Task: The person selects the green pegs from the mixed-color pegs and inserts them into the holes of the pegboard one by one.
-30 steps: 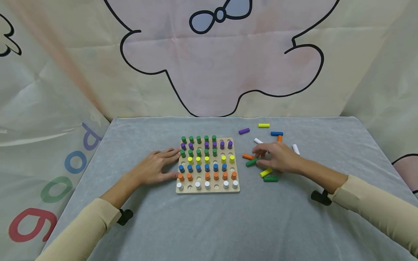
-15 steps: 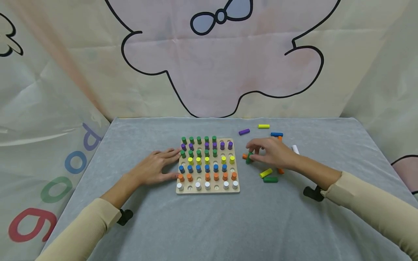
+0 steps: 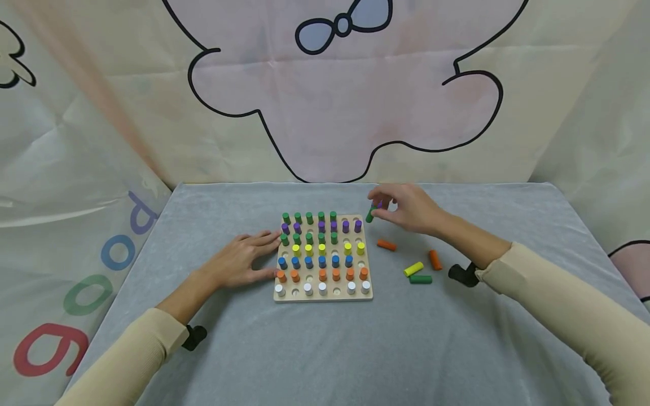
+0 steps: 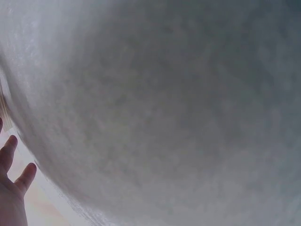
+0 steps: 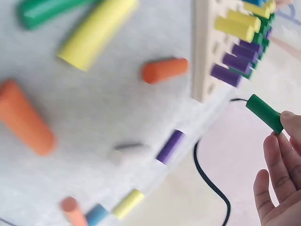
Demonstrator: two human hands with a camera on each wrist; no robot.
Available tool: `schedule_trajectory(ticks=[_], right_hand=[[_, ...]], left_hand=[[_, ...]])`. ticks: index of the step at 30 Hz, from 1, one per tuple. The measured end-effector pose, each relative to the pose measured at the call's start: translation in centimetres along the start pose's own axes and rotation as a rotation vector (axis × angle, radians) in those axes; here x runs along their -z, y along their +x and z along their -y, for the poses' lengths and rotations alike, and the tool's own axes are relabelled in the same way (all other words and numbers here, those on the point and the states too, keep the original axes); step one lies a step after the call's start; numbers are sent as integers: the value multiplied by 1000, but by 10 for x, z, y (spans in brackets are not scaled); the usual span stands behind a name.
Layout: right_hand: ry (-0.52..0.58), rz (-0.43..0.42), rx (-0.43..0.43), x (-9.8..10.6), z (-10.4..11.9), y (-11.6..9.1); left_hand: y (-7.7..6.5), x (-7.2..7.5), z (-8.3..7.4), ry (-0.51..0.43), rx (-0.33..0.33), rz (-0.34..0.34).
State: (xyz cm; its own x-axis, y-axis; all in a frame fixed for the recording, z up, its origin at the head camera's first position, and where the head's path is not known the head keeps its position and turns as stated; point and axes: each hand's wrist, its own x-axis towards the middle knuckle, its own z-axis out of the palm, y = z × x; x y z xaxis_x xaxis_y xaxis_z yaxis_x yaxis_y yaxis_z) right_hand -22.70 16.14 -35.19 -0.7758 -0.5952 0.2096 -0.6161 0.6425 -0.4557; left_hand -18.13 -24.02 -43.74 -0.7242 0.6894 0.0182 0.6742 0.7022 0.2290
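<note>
My right hand (image 3: 410, 207) pinches a green peg (image 5: 265, 114) between thumb and fingertips, tilted, just off the top right corner of the wooden pegboard (image 3: 369, 282). The board holds rows of green, purple, yellow, blue, orange and white pegs, with bare holes among them. Two such holes lie at the right end of the back green row. My left hand (image 3: 238, 262) rests flat with its fingers spread, touching the board's left edge. A purple peg (image 5: 170, 147) lies on the cloth, partly hidden behind the right hand in the head view.
Loose on the grey cloth (image 3: 325, 349), right of the board, lie an orange peg (image 3: 387, 245), another orange peg (image 3: 435, 260), a yellow peg (image 3: 413, 269) and a green peg (image 3: 420, 279). The right wrist view also shows a blue peg (image 5: 97, 215) and a blurred white peg (image 5: 130, 153).
My right hand has picked up a green peg from the loose pegs and carried it left and away from me, towards the board's far right corner. The left hand has stayed in place.
</note>
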Motion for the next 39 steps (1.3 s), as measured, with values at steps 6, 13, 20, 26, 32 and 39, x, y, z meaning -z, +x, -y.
schedule_trajectory(ticks=[6,13,20,26,32,39], right_hand=[[7,-47,16,6,4,18],[3,-51,16,-4,6,30],[-26,-12,-20,-22,7,36],[-37,9,-32,-34,8,39],[-25,18,-36,-43,7,42],[0,38,-41,-49,5,44]], left_hand=[[-1,0,1,-1,5,2],[0,0,1,-8,27,17],[0,-1,2,0,11,8],[-1,-1,2,-3,26,14],[0,-3,2,-1,22,5],[-1,-3,1,-5,8,-15]])
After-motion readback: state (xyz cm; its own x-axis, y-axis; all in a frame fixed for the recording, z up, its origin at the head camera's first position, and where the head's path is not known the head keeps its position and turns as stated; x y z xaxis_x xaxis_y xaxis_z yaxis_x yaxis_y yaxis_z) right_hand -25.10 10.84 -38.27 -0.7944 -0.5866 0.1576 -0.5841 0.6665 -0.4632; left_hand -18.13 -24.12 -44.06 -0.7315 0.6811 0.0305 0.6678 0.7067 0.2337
